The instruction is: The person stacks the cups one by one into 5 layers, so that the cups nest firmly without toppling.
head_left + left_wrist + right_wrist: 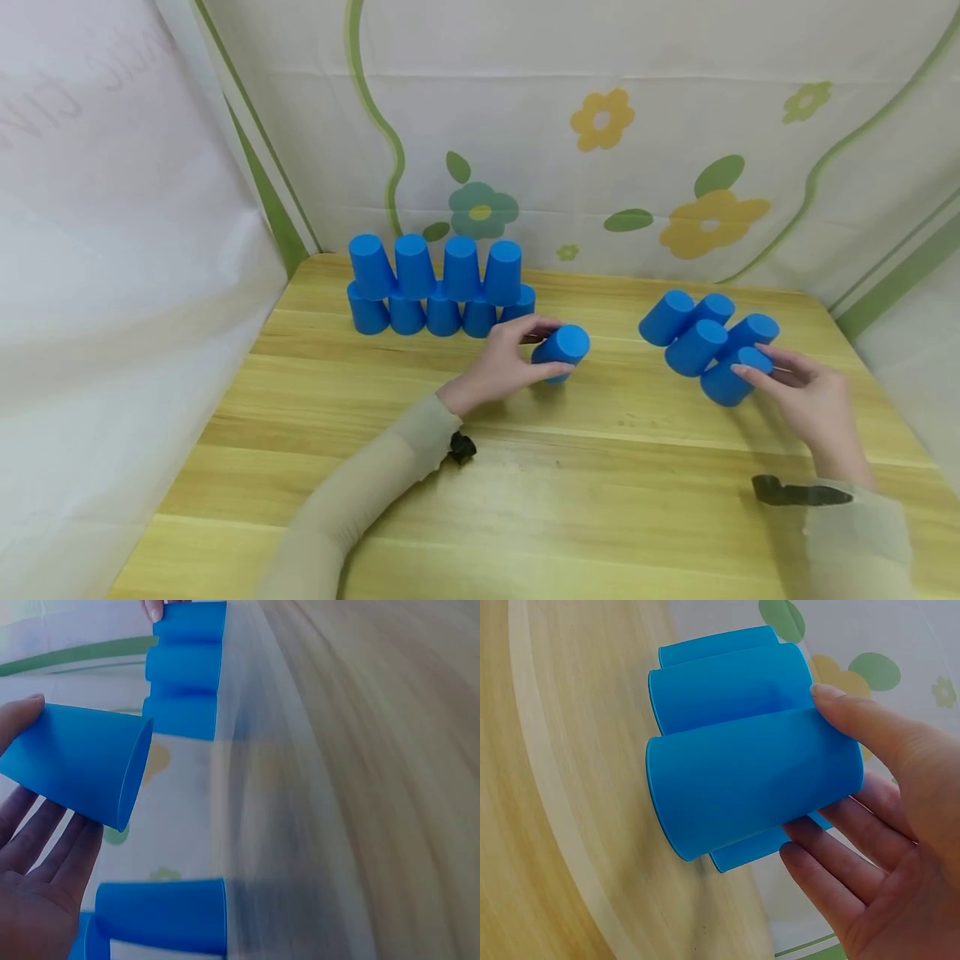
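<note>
- While the left hand [502, 362] is holding a tapered blue plastic cup [561, 350] upside down above the yellowish wooden counter [562, 517], its fingers are clamping round the sides.
- The right hand [813, 400] is pinching a second tapered blue plastic cup [727, 382] between its fingers; four inverted blue plastic cups [693, 350] are standing just beside it.
- Leftward, four upper blue cups [461, 271] are resting on a row of five lower blue cups [443, 317].
</note>
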Demonstrator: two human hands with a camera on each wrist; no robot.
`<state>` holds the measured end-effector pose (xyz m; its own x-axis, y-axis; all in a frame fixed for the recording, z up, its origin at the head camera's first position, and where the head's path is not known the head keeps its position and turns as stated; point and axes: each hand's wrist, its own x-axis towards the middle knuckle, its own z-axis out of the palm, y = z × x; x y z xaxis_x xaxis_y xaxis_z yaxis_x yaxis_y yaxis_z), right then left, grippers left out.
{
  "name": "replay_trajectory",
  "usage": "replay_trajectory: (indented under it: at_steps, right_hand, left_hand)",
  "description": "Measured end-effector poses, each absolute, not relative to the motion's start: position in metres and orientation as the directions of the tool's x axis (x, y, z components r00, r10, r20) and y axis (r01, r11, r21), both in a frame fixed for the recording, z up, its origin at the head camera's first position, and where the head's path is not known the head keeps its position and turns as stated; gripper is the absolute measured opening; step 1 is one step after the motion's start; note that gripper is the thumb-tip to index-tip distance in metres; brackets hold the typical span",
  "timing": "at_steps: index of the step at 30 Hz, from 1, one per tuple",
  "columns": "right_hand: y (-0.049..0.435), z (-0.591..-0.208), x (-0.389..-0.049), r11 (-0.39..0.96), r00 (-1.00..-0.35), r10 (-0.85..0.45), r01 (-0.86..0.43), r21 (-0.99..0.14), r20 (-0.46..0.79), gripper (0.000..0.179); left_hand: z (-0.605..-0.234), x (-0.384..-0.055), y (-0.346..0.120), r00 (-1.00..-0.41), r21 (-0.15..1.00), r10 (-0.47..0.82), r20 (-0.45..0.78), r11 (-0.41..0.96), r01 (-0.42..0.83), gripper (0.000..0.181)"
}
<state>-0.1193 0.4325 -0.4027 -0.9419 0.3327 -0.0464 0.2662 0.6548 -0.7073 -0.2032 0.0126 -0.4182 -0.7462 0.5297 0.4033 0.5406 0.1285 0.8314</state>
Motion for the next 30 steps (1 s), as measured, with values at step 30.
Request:
replay_trajectory:
  at_steps: [30]
  right_hand:
    - [0.433, -0.404, -0.119, 0.635, -0.938, 0.338, 0.282, -0.719, -0.069, 0.08]
  left_hand:
    - [-0.381, -0.201, -0.137, -0.848, 0.804, 0.176, 0.501, 0.268, 0.531, 0.046]
